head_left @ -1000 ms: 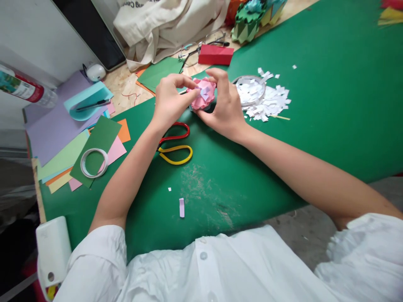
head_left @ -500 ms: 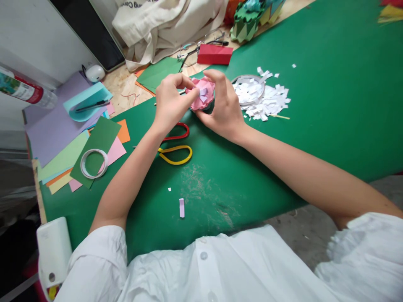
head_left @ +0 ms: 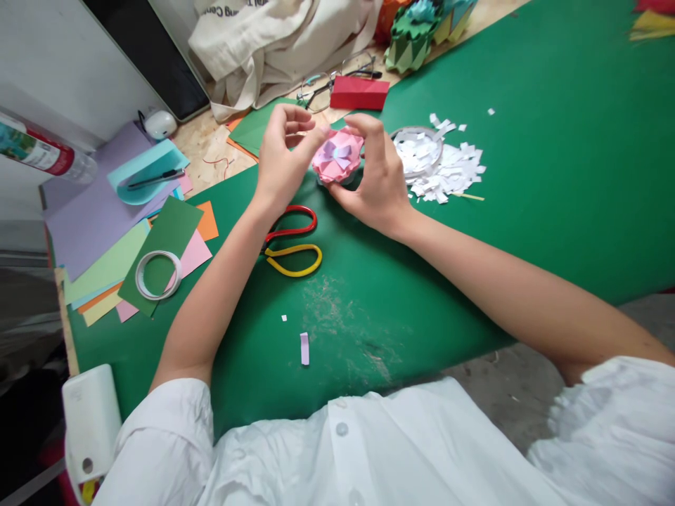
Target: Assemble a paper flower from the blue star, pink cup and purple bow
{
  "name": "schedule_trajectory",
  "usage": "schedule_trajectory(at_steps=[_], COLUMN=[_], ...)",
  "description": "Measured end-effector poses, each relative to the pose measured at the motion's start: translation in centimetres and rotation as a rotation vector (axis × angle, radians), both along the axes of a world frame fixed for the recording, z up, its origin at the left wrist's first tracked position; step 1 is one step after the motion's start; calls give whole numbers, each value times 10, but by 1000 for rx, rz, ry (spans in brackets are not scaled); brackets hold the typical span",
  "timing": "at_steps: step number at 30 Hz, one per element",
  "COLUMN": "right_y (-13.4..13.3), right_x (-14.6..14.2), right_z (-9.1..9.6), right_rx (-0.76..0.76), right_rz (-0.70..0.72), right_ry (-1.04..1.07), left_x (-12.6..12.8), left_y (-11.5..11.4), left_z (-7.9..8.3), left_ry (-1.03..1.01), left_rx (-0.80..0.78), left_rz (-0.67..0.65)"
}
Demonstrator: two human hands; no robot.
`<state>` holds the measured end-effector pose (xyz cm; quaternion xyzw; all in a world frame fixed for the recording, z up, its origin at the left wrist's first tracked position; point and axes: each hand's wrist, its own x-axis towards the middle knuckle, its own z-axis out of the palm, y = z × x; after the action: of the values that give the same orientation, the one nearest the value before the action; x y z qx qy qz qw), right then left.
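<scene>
A pink folded-paper flower (head_left: pixel 325 169) with a small purple bow-like piece (head_left: pixel 337 152) at its centre is held up over the green mat. My right hand (head_left: pixel 377 169) grips it from the right, index finger on top and thumb below. On its other side, my left hand (head_left: pixel 287 151) has its fingers loosely curled and apart from the thumb, whose tip is by the flower's upper left edge. Nothing shows between those fingers. Scissors (head_left: pixel 294 260) with one red and one yellow handle lie below my left hand, their blades hidden behind the forearm.
White paper snippets (head_left: pixel 448 172) lie heaped around a tape ring right of my hands. Coloured paper sheets (head_left: pixel 100 204) and a tape roll (head_left: pixel 138 275) are at left. Behind are a red paper box (head_left: pixel 359 93), glasses (head_left: pixel 316 98) and a cloth bag (head_left: pixel 279 49). A purple strip (head_left: pixel 304 348) lies in front.
My left hand has drawn back up and left from the flower's centre, its pinch loosened. The purple piece now shows fully. My right hand keeps its hold, with the flower turned slightly.
</scene>
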<state>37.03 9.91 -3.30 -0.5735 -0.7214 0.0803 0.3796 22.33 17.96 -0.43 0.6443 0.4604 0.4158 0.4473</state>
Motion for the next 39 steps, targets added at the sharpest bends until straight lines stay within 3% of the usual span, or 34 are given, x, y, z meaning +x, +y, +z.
schedule_trajectory(at_steps=[2,9,23,28,33,39], right_y=[2,10,9,8,11,16], right_x=[0,3,5,5,9,12], right_z=[-3,-19,-20,-20,-26,-32], right_rx=[38,130,83,189,235,305], right_rz=[15,95,51,33,18,4], right_ry=[28,82,59,54,65,43], left_x=[-1,2,3,2,-6,-29], left_y=[1,-22,-21,-18,-15,-25], left_z=[1,3,3,4,30,74], left_ry=[-4,21,120,48,-107,-208], left_rx=[-56,-27,52,51,-47,71], left_rz=[-18,-123,-112,-117,36,95])
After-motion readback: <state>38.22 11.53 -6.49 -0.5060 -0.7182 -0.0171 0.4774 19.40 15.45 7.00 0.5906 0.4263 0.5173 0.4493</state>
